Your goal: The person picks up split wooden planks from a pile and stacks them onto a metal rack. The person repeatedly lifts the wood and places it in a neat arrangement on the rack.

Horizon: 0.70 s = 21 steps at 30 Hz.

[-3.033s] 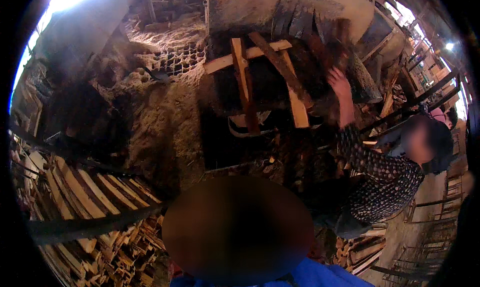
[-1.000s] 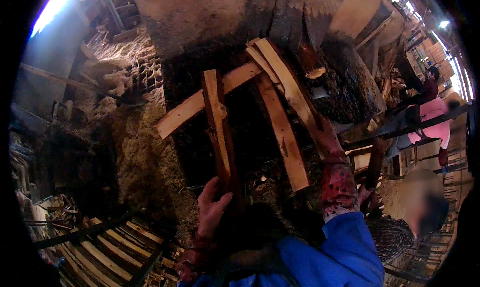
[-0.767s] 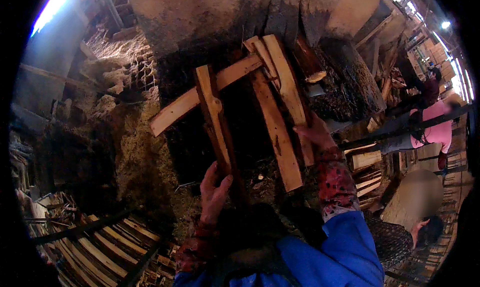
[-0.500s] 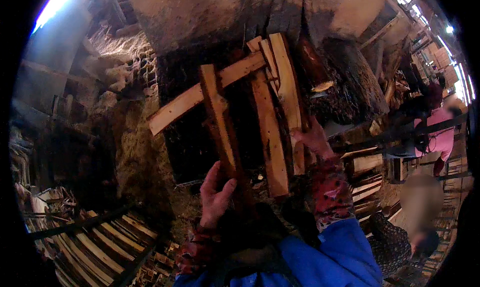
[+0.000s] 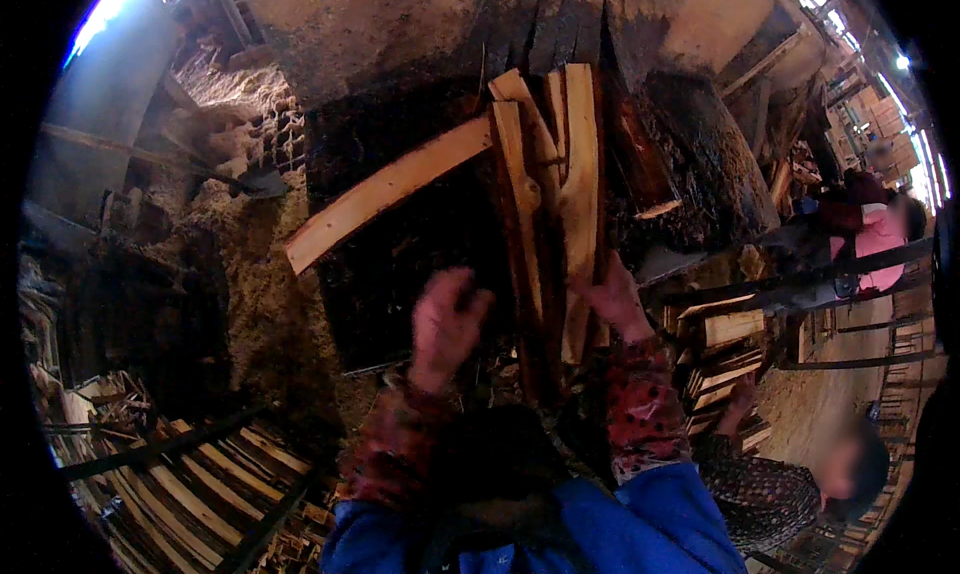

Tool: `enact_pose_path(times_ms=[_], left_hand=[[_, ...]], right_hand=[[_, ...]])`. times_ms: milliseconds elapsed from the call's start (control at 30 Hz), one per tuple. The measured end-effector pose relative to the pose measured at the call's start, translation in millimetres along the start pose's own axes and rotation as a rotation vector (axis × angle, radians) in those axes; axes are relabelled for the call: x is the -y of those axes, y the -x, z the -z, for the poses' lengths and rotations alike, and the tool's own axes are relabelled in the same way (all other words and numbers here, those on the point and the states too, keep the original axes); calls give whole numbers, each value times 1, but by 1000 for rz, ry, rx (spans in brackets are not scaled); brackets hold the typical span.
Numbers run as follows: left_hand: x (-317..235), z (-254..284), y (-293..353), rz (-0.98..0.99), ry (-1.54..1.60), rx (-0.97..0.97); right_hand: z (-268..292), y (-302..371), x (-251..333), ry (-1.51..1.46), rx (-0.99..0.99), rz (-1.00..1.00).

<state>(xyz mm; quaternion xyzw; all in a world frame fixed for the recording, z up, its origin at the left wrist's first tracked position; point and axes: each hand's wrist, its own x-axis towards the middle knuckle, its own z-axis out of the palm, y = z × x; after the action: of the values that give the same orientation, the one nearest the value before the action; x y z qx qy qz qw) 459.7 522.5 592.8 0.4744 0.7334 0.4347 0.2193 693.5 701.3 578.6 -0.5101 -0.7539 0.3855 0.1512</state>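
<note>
A bunch of rough-edged wooden slabs lies lengthwise before me on a dark surface. My right hand (image 5: 618,302) is at the right edge of the long pale slab (image 5: 579,194), thumb across its face and fingers along its side. Left of it lies a bark-edged slab (image 5: 520,189), its near end in shadow. My left hand (image 5: 448,324), a little blurred, hovers left of the slabs with fingers bent, thumb apart and nothing visible in it. A separate board (image 5: 385,192) slants away to the left, its far end against the bunch.
A dark log-like piece (image 5: 645,164) lies right of the slabs. Stacked strips (image 5: 195,484) stand behind a dark bar at lower left, more boards (image 5: 735,329) at right. Two people are at the right, one in a pink top (image 5: 880,244), one in a patterned sleeve (image 5: 755,494).
The bark-edged slab that lay across the slanting board has moved right against the others. My left hand has come off it and moved slightly up. The right hand stays at the pale slab.
</note>
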Motion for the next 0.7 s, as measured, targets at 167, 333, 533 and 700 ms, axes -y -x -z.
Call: enact_pose_path(times_ms=[167,333,533,700], left_hand=[[91,102,-79,-115,-682,-402],[119,138,-92,204,-948,-10],[112,123,-40,314,-1019,224],[119,44,27,127,-553,38]], right_hand=[[5,9,45,-175,129,-42],[-1,19,58,183,11,-16],[-33,43,88,425,-24,116],[-51,57,104,413,-130,273]])
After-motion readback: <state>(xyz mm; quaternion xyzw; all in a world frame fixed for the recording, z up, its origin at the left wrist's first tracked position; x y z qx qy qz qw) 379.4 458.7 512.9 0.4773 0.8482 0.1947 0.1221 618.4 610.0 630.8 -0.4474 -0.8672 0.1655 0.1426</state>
